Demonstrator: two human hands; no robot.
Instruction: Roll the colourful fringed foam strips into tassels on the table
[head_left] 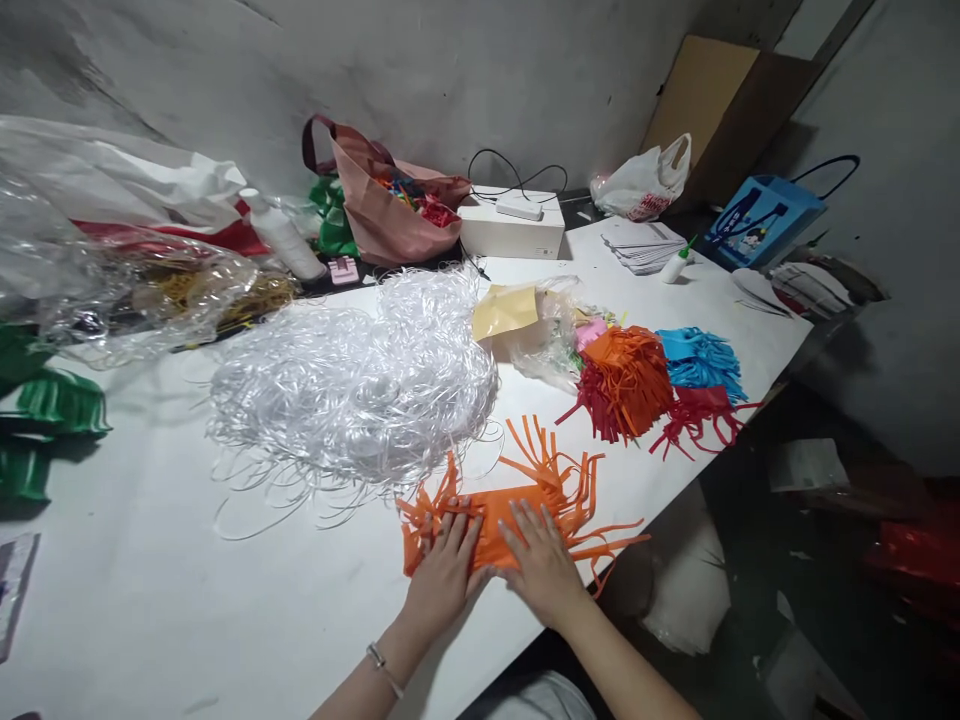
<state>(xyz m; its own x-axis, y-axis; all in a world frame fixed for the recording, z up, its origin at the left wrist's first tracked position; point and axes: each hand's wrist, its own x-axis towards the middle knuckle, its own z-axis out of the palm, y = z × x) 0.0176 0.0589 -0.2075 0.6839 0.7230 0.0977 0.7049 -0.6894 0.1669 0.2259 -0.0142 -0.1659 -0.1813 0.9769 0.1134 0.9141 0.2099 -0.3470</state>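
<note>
An orange paper piece with fringed edges (517, 490) lies flat on the white table (150, 590) near its front edge. My left hand (444, 572) presses down on its left part with the fingers stretched out flat. My right hand (541, 562) lies flat on its right part, fingers spread. Neither hand grips anything. Just behind the orange piece sits a big heap of white plastic strips (352, 385).
A pile of orange, red and blue fringed pieces (652, 385) lies to the right. A pink bag (390, 205), white box (511, 232), glue bottle (677, 262), paper stack (645, 245) and blue bag (761, 215) stand at the back. Clear plastic bags (112, 280) and green pieces (52, 405) lie left.
</note>
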